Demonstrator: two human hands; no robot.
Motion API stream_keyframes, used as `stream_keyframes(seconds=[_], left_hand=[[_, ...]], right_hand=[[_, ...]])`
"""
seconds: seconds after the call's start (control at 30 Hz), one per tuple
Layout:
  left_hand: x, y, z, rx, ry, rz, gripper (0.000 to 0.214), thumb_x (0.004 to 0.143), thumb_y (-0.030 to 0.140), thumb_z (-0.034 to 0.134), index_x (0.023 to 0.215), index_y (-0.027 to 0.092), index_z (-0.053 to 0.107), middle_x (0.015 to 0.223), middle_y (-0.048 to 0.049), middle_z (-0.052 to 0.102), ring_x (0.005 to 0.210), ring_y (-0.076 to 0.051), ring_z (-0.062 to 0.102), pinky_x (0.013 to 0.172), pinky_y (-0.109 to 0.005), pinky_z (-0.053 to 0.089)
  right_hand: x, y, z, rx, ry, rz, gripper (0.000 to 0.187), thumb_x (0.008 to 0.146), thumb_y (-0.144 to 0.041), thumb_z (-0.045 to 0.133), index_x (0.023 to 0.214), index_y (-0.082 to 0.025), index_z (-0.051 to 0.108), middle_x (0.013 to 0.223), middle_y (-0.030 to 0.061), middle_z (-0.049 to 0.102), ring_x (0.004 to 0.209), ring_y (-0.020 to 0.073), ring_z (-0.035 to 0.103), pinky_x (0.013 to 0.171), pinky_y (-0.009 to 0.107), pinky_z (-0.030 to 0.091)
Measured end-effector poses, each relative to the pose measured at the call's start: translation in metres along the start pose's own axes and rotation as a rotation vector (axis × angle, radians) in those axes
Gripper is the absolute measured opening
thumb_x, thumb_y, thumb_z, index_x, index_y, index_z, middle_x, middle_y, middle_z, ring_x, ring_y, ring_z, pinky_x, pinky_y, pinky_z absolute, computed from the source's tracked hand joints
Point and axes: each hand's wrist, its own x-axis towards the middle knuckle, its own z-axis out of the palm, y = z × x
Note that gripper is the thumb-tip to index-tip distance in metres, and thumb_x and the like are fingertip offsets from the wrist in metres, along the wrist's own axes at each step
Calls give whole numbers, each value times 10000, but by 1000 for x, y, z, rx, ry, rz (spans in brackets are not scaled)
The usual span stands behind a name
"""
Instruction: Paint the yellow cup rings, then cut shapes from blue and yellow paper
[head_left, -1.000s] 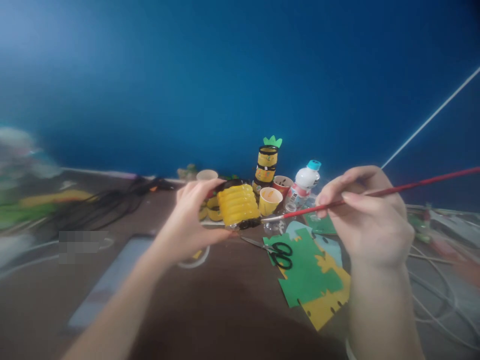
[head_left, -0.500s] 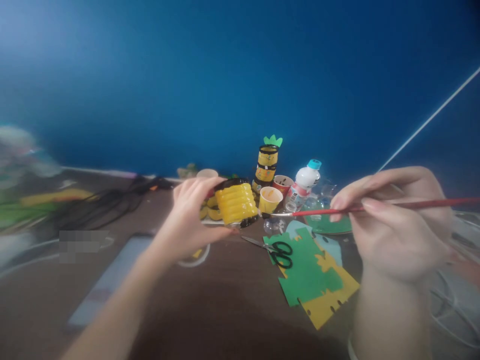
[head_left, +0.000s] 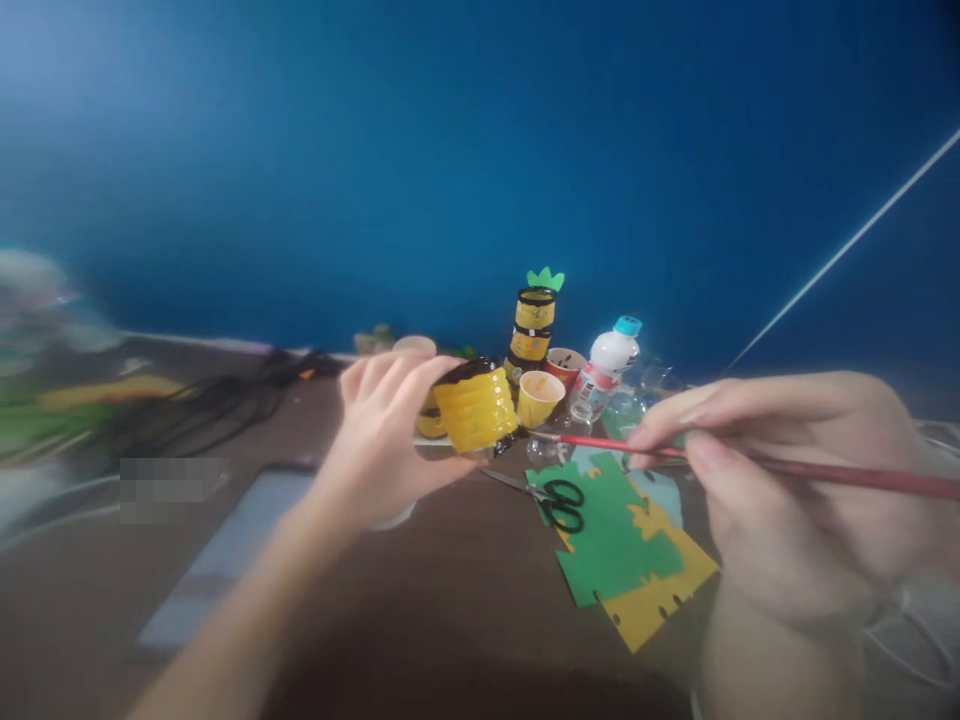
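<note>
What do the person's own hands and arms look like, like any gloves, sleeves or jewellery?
The left hand and right hand are ungloved, with no rings or markings visible. The left forearm shows no sleeve or watch. A pale strip edges the right forearm, too blurred to identify.

Tilted yellow container (head_left: 478, 412), red brush (head_left: 596, 442)

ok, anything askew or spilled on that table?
No spill visible. Slightly askew: the green sheet lies crookedly over the yellow sheet, its edge jagged, with the scissors lying partly on it.
</note>
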Motion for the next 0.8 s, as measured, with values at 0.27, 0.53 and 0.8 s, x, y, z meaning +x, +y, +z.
stream_keyframes(seconds=[0.27,0.53,0.8], left_hand=[[1,-2,4,12,-17,-29,657,678,491,654,1225,243,387,1210,-112,538,1150,-298,449,983,-469,284],[2,0,4,0,-23,-30,652,688,479,644,1235,240,382,1215,-111,533,1152,-297,447,992,-472,274],[-1,-10,7,3,-60,-46,673,680,509,639,1229,204,398,1207,-130,535,1152,-307,439,995,-481,269]], right_hand=[[4,-3,-6,49,-70,28,237,644,4,592,739,-195,680,657,6,704,533,188,651,439,334,534],[1,-2,-3,-7,-5,-32,213,647,5,590,704,-180,681,642,7,683,526,168,645,407,295,514],[11,-9,-6,-25,67,105,167,566,-12,565,550,-153,653,559,19,682,438,165,620,389,312,489]])
